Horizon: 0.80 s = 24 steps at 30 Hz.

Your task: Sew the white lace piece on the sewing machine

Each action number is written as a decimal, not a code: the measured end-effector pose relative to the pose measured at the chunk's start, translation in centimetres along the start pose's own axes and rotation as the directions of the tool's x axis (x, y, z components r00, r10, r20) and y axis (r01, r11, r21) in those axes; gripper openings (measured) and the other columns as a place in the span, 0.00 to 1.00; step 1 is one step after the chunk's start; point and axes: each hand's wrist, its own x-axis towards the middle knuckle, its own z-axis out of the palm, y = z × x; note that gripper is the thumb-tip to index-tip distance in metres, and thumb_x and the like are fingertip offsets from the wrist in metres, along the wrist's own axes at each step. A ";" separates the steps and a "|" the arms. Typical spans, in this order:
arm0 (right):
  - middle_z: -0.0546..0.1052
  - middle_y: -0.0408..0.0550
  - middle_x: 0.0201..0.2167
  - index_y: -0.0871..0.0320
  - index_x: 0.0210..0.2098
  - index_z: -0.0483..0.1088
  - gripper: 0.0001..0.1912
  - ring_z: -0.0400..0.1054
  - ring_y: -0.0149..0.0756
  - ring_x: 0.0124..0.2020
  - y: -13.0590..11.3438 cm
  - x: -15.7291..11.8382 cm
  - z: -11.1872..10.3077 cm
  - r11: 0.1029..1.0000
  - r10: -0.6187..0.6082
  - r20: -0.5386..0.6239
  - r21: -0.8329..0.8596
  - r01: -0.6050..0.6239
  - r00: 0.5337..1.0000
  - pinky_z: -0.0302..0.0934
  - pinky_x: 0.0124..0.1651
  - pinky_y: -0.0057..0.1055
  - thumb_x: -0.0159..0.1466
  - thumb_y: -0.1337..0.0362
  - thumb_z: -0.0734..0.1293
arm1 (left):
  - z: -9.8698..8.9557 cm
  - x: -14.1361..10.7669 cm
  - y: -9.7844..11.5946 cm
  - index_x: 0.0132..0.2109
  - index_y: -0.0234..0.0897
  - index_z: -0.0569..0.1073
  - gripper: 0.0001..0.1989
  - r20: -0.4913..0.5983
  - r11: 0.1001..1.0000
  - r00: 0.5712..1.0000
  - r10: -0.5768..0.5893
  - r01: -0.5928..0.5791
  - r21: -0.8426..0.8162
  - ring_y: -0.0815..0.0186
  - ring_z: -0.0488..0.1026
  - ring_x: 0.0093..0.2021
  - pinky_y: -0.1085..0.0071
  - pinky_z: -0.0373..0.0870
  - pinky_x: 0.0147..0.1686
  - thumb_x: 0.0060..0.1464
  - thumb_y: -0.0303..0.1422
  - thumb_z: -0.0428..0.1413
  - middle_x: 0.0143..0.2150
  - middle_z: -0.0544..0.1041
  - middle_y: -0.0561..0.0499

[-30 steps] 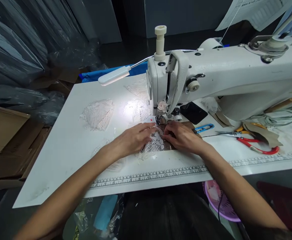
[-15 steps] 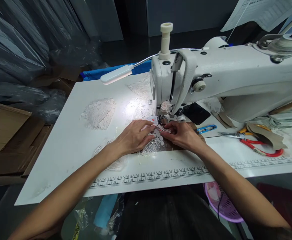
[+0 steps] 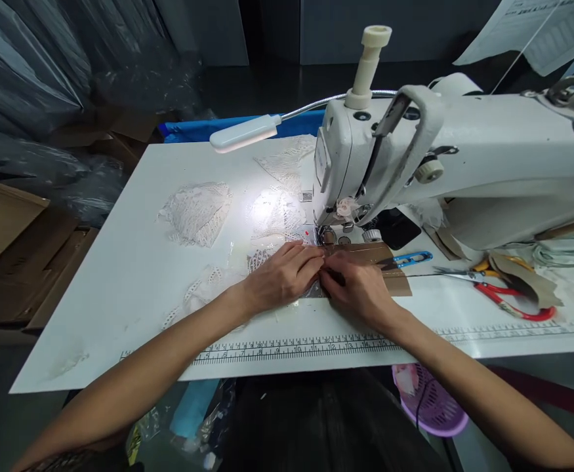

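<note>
Just in front of the presser foot of a white sewing machine (image 3: 385,154), my two hands meet with fingertips almost touching. My left hand (image 3: 284,275) is closed, its fingers bent over a piece of white lace (image 3: 261,257) that shows beyond the knuckles and under the palm. My right hand (image 3: 358,285) pinches at the same lace, whose held edge is mostly hidden by the fingers. Beneath the right hand lies a brown board (image 3: 399,286) on the machine bed. Blue thread snips (image 3: 413,259) rest just right of that hand.
More lace pieces (image 3: 198,213) lie on the white table (image 3: 134,262), others behind the needle and by my left forearm. A lamp (image 3: 245,134) lights the needle area. Red-handled scissors (image 3: 513,301) lie right, a phone (image 3: 399,228) under the arm. A purple basket (image 3: 434,410) stands below.
My hands have drawn together, the left turned more palm-down over the lace. The lace edge that showed between them is now covered. The view has shifted, so the machine appears further right.
</note>
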 end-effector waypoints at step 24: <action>0.72 0.53 0.45 0.52 0.55 0.71 0.18 0.67 0.40 0.44 4.8 1.7 -0.1 0.929 -0.326 -0.004 0.186 0.321 0.945 0.64 0.45 0.40 0.67 0.63 0.60 | 0.1 -0.5 -1.6 0.42 0.36 0.73 0.05 -0.066 0.993 0.998 -0.007 -0.001 -0.121 0.69 0.76 0.41 0.59 0.74 0.53 0.59 0.25 0.55 0.41 0.77 0.51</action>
